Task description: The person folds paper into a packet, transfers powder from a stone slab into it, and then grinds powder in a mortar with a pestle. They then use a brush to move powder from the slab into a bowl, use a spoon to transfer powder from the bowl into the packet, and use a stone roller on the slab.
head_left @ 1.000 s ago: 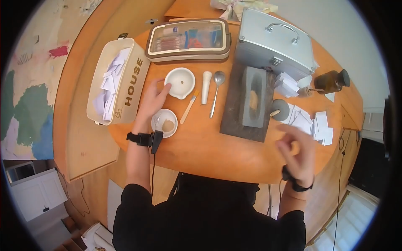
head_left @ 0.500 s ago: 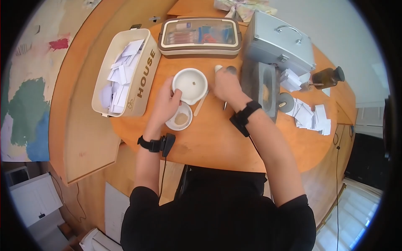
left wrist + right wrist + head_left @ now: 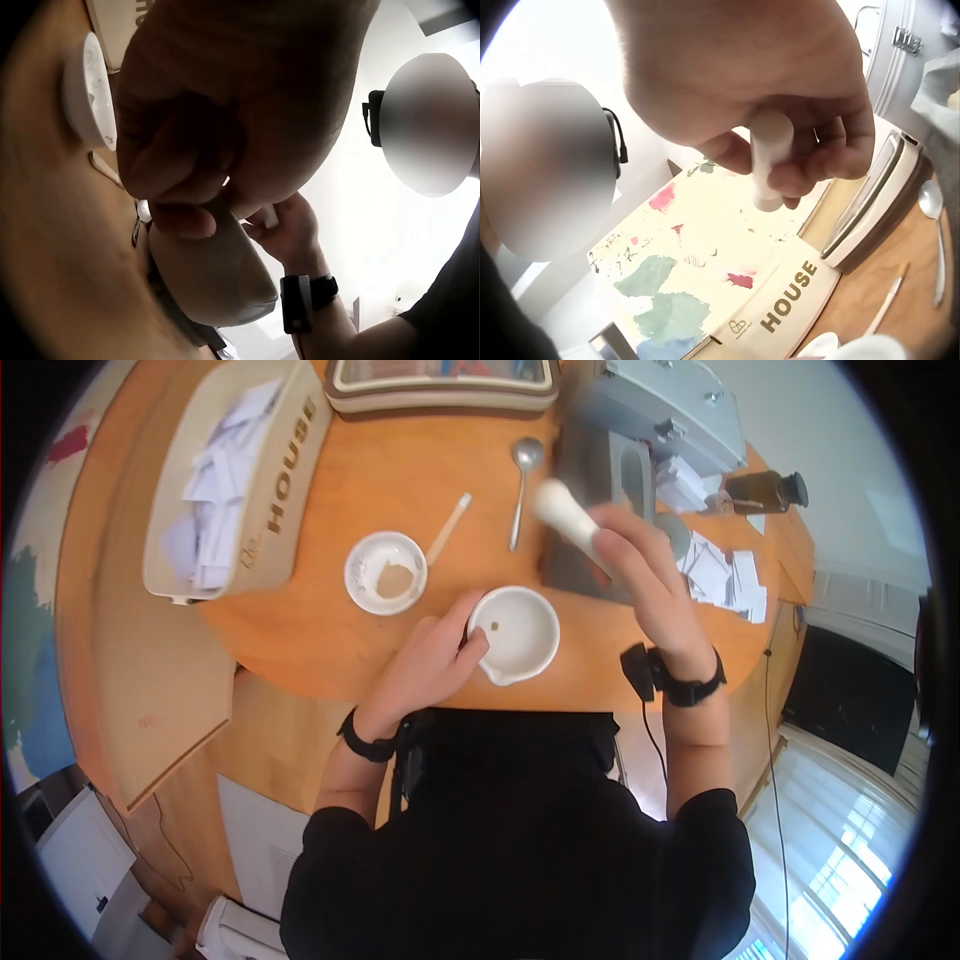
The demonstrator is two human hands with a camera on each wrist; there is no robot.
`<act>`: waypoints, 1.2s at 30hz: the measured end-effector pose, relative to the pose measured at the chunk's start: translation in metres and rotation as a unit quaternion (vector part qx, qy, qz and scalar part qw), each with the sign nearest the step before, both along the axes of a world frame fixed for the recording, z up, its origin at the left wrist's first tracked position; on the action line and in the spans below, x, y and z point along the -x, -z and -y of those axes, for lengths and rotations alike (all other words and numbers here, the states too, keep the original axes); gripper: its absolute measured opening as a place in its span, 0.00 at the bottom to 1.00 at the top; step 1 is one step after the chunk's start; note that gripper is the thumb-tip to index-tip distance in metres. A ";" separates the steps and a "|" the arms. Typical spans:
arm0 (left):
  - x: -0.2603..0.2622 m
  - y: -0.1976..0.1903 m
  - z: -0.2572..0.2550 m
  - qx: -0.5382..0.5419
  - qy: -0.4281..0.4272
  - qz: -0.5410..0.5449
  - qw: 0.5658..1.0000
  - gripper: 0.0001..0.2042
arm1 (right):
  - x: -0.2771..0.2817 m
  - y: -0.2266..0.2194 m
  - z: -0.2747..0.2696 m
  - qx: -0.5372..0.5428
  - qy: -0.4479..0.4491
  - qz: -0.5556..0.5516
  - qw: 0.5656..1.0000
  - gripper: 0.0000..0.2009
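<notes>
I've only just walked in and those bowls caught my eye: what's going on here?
A person is working with both hands. Their left hand grips the white bowl by its rim; a small brown piece lies inside. Their right hand holds a white pestle up, clear of that bowl. On the table, a smaller bowl holds some tan powder, with a brush and a spoon lying nearby.
</notes>
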State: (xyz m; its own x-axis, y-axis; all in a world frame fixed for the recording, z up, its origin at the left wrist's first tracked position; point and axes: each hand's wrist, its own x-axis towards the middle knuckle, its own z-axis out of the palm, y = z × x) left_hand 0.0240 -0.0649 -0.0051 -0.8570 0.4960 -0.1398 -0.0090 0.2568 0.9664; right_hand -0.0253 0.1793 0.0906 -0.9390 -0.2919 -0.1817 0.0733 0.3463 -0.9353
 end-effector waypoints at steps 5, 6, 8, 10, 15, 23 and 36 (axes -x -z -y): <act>-0.002 0.020 -0.038 0.000 0.069 0.038 0.997 0.20 | -0.086 0.022 -0.038 -0.006 0.043 0.155 0.987 0.08; -0.003 0.025 -0.045 -0.002 0.079 0.043 0.996 0.20 | -0.096 0.027 -0.045 -0.005 0.032 0.158 0.987 0.08; -0.005 0.029 -0.058 -0.004 0.096 0.039 0.995 0.20 | -0.108 0.027 -0.052 -0.051 0.011 0.156 0.986 0.10; -0.004 0.030 -0.069 -0.007 0.111 0.019 0.994 0.20 | -0.114 0.030 -0.059 -0.101 -0.011 0.108 0.989 0.13; 0.002 0.026 -0.087 0.036 0.137 0.068 0.988 0.19 | -0.113 0.025 -0.064 -0.260 -0.067 0.002 0.963 0.16; 0.006 0.025 -0.092 0.023 0.135 0.068 0.988 0.17 | -0.094 0.023 -0.052 -0.434 -0.214 0.022 0.875 0.16; 0.010 0.025 -0.091 0.007 0.148 0.095 0.984 0.18 | -0.086 0.017 -0.061 -0.404 -0.173 0.015 0.898 0.14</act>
State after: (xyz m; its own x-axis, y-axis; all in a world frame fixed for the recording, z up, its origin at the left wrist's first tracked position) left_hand 0.0143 0.0258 -0.0297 -0.6328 0.7171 -0.2922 -0.1124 0.2883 0.9509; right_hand 0.0612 0.2401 0.0739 -0.8083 -0.3272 -0.4895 -0.1483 0.9177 -0.3685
